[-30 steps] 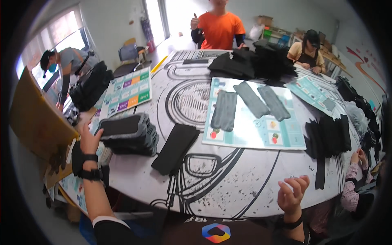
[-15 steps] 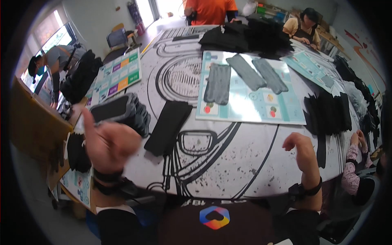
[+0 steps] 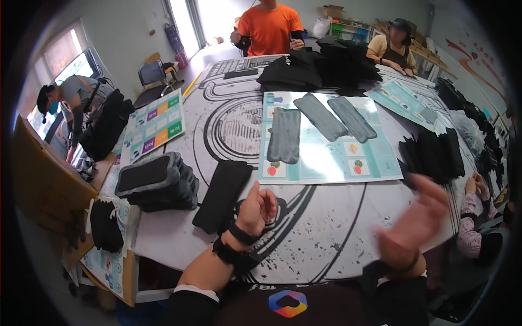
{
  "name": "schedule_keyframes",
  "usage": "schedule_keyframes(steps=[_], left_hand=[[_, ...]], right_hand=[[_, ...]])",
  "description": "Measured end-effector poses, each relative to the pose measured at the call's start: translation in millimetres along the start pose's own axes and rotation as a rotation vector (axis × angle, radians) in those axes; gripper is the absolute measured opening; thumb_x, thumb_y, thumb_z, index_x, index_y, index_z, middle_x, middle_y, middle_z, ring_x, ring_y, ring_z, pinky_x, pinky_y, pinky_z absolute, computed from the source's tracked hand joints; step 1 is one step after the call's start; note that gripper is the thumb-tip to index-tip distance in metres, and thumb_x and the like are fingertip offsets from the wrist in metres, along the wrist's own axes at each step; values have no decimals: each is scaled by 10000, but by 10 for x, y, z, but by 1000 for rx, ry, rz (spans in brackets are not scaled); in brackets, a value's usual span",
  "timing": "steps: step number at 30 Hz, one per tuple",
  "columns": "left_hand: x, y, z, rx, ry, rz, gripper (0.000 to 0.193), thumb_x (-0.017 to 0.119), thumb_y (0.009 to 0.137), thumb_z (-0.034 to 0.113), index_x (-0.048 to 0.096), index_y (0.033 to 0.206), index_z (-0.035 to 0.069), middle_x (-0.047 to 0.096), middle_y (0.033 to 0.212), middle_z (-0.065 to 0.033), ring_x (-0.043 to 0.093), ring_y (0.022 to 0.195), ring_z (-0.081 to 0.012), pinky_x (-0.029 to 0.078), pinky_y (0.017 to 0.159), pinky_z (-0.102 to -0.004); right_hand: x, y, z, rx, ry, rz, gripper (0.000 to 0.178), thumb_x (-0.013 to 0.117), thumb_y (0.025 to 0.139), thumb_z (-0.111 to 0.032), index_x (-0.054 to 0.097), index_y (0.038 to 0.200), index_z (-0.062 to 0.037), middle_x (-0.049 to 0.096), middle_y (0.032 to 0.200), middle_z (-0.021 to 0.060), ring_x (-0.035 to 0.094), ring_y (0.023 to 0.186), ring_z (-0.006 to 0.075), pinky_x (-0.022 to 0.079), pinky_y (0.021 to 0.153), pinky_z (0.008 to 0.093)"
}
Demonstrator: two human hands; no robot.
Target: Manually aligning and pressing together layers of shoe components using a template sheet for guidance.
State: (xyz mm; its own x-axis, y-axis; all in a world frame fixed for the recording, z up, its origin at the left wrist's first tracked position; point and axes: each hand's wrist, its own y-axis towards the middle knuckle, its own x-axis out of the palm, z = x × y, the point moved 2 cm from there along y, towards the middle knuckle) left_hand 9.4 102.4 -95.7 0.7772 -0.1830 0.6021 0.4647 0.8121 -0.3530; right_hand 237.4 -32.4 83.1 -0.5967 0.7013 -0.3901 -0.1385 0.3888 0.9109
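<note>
My left hand point(image 3: 258, 211) hovers over the table point(image 3: 331, 239) beside a folded black cloth point(image 3: 223, 196), thumb raised and fingers loosely curved, with nothing in it. At right, my right hand point(image 3: 414, 223) is smeared by motion, its fingers apart and no object visible in it. Beyond both hands lies a glossy teal-and-white printed board point(image 3: 321, 173). On it rest a grey oblong fabric pad point(image 3: 284, 136) at its left and two slanted grey pads, one in the middle point(image 3: 321, 117) and one farther right point(image 3: 352, 119). A stack of grey-edged black pads point(image 3: 157, 182) stands left of the folded cloth.
Black cloth bundles point(image 3: 432, 155) lie at right, and a large black heap point(image 3: 321, 68) at the far side. Another printed board point(image 3: 155, 125) is at left. People in an orange shirt point(image 3: 270, 27), a yellow top and pink sleeves surround the table; another bends at far left.
My left hand has moved right, from near the pad stack to beside the folded cloth. My right hand has come lower and nearer, its fingers spreading. The view has tilted slightly upward.
</note>
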Motion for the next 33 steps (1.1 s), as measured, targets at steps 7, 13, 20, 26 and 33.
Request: schedule_keyframes(steps=[7,13,20,26,33], left_hand=[[-54,33,-77,26,168,-73,528,239,964,479,501,729,85,492,634,-6,461,565,-111,362,542,-222],[-119,95,-164,-12,146,-87,518,261,965,475,520,734,90,495,616,1,461,551,-104,367,536,-226],[-47,8,-48,53,173,-96,497,272,971,448,513,731,85,496,605,-8,474,556,-122,381,550,-237],[-14,124,-99,-28,203,-108,492,266,976,438,510,734,86,483,623,-6,464,571,-112,383,562,-231],[-58,68,-84,-19,202,-93,483,273,980,421,511,731,83,487,616,-7,461,560,-109,381,551,-229]], right_hand=[[476,-104,-241,-216,335,-1380,482,676,738,-302,467,1080,-34,446,1062,168,480,986,293,386,920,415],[490,102,-182,-116,202,-684,761,778,664,-246,434,1254,90,277,1369,227,333,1272,353,304,1039,404],[1207,8,897,223,-96,-536,382,616,803,-174,538,1106,44,537,1177,169,536,1024,341,450,862,380],[1445,-487,1862,371,-338,-749,248,612,795,-243,630,960,-59,634,920,119,588,901,307,478,754,400],[1762,-406,2140,402,-324,-803,199,641,763,-212,628,891,-60,619,881,118,588,870,303,473,739,398]])
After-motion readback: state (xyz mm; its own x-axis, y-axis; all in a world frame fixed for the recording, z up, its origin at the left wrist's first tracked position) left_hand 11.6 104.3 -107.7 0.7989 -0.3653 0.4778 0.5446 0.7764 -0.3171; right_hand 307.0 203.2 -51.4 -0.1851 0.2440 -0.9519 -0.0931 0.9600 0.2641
